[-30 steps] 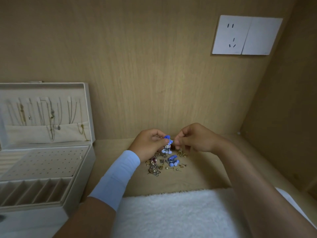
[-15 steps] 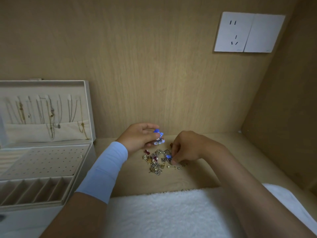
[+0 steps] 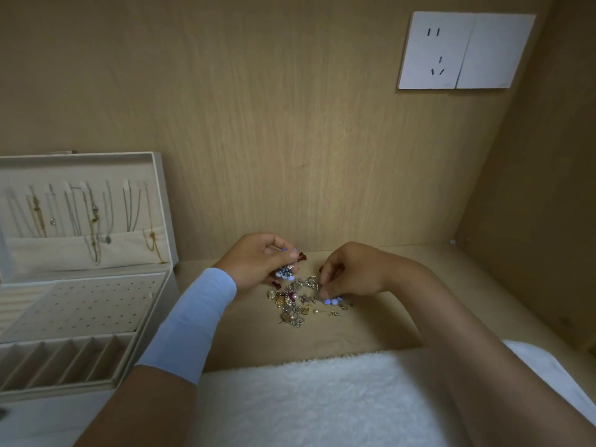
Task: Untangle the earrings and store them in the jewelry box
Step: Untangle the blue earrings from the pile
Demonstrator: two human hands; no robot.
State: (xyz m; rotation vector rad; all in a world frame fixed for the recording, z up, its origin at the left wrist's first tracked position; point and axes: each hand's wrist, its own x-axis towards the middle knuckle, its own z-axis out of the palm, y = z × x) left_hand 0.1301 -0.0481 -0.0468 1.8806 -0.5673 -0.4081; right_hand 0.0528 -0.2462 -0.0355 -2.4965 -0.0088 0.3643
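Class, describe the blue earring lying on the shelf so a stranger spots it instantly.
From the open jewelry box, look right to the earring pile on the shelf. At its right edge, beneath the right hand, the blue earring lies on the shelf; the other blue earring is in the left hand.

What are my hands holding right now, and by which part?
Left hand pinches a blue-beaded earring by its top, beads dangling. Right hand touches the earring pile at a second blue earring; whether it grips cannot be told.
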